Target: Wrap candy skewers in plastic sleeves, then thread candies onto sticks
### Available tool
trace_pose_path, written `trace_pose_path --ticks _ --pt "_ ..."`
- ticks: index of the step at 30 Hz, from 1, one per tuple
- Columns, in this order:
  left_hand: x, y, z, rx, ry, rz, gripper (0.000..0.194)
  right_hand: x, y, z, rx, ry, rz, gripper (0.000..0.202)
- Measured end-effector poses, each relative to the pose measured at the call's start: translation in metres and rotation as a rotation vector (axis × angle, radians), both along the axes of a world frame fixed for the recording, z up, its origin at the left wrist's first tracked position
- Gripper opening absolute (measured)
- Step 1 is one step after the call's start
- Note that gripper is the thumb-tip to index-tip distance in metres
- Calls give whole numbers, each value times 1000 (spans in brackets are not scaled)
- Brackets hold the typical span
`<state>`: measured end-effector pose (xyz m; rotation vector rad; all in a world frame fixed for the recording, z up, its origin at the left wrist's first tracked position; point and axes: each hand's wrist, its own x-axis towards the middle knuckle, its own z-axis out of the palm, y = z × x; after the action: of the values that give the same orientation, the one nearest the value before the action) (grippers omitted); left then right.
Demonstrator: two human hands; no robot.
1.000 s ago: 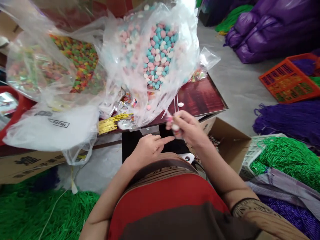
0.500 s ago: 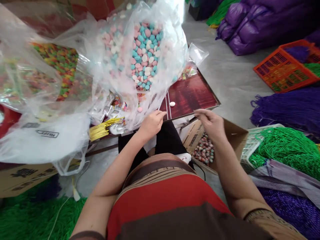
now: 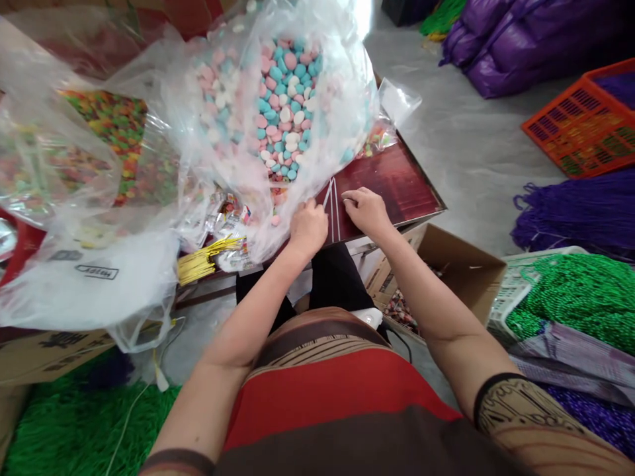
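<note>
My left hand [image 3: 309, 228] is closed at the table's front edge, beside the lower end of the large clear bag [image 3: 342, 112] of candies. A thin white strip [image 3: 328, 192] slants up beside its fingertips; I cannot tell if the hand holds it. My right hand [image 3: 366, 210] rests on the dark red table [image 3: 397, 175], thumb and fingers pinched together where a white candy lay. The fingertips hide that candy. Pink, blue and white candies [image 3: 288, 125] fill the bag. A single pink candy [image 3: 276, 220] lies near its lower end.
Yellow twist ties [image 3: 201, 266] and small wrapped packets [image 3: 218, 205] lie left of my hands. Bags of multicoloured sweets [image 3: 112, 125] stand farther left. An open cardboard box [image 3: 461, 268] is below the table's right edge, near a crate of green strands [image 3: 585, 291] and an orange crate [image 3: 580, 122].
My right hand has moved left and inward from beyond the table edge onto the table, covering the white candy's spot. My left hand has shifted slightly right and its fingers have curled in.
</note>
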<state>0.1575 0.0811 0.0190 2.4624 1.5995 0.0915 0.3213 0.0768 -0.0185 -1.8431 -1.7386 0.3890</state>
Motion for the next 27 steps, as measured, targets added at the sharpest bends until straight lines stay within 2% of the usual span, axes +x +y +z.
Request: trace_pose_path --ticks 4,7,9,12,15,17,19,21,24,27 --pt "18 -8 -2 -17 -6 -64 34 12 -3 -8 88 321 -104 27" --pt "17 -11 1 -54 -105 -60 33 12 -14 -6 121 561 -150 28" --pt "6 -11 5 -78 -291 -10 31 5 -21 2 132 661 -118 30" --pt "-19 -9 13 -196 -707 134 31 -22 -26 21 172 703 -5 33" --pt "-44 -2 16 -441 -1069 216 33 -57 -20 37 218 600 128 38" --pt "-59 5 16 -478 -1188 260 30 -77 -10 42 215 527 227 41" --pt "-71 15 15 -371 -1176 323 25 -90 6 43 199 480 310 44" --pt "-80 24 13 -210 -1033 345 24 -95 25 42 193 406 362 45" --pt "-90 36 10 2 -667 236 25 -96 51 37 163 186 425 44" --pt "-103 42 7 122 -355 114 27 -93 64 33 56 -90 462 44"
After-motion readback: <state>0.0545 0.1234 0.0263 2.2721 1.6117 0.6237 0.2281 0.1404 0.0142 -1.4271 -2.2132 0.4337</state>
